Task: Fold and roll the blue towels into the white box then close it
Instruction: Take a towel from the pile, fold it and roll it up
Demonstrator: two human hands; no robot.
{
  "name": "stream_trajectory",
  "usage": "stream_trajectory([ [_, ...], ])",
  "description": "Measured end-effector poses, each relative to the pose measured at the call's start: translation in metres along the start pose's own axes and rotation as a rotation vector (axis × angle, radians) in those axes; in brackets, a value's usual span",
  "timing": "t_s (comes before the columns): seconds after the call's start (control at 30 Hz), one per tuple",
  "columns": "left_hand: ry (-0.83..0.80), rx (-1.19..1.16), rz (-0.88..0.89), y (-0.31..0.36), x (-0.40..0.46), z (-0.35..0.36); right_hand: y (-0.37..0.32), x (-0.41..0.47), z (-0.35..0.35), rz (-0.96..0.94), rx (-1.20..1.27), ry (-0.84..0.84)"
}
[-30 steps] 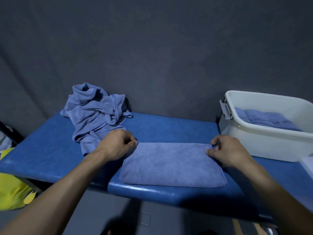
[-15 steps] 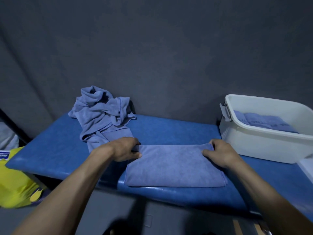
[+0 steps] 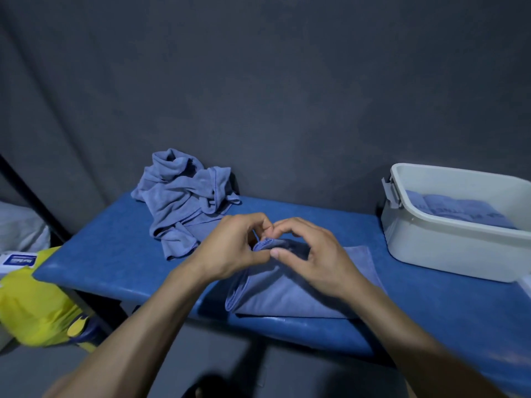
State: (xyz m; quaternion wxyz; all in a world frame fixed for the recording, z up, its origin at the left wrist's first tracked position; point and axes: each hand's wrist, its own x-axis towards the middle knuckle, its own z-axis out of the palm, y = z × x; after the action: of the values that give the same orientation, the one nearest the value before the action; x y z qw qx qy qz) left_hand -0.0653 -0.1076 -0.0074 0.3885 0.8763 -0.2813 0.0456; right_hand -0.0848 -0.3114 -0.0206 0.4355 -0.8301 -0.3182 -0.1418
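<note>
From the head camera, both hands meet over the middle of a padded bench (image 3: 120, 254) whose blue cover looks smooth and slightly glossy, with a rounded front edge. The left hand (image 3: 232, 251) and the right hand (image 3: 313, 257) are close together, thumbs almost touching, fingers curled, and each pinches the raised end of a folded blue towel (image 3: 287, 294) between thumb and fingertips. The pinched part shows a stitched hem bunched into a small ridge just between the two hands.

The folded blue towel is soft, matte, short-piled cloth. Below the hands it lies as a flat layered slab near the bench's front edge, its left side turned over in a rounded fold, while a flatter strip of it reaches out to the right of the right hand. It touches the bench along its whole underside.

Beyond the left hand, further back against the dark fabric wall (image 3: 287, 96), sits a crumpled heap of blue towels (image 3: 184, 196), all loose folds and hanging hems, apart from the folded one.

To the right of the right hand, well apart from it, stands the white box (image 3: 448, 248), a smooth plastic tub with rounded corners and a grey latch (image 3: 390, 191) on its near end. It is open, and blue cloth already lies flat inside.

Left of the left forearm, below bench level, lies something yellow (image 3: 31, 308).
</note>
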Motion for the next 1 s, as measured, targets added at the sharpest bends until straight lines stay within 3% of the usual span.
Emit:
stream_trajectory([
  [0.23,-0.109,-0.441,-0.169,0.0007,-0.0067,-0.0058,0.0075,0.0013,0.0033,0.094,0.154,0.070],
  [0.37,-0.094,-0.684,-0.256,-0.0014,-0.0089,-0.0073,0.0061,-0.0013,0.0042,0.128,0.249,0.091],
  [1.0,0.010,-0.747,-0.301,0.0057,-0.0049,-0.0032,0.0085,0.0009,0.0025,0.202,0.231,0.117],
])
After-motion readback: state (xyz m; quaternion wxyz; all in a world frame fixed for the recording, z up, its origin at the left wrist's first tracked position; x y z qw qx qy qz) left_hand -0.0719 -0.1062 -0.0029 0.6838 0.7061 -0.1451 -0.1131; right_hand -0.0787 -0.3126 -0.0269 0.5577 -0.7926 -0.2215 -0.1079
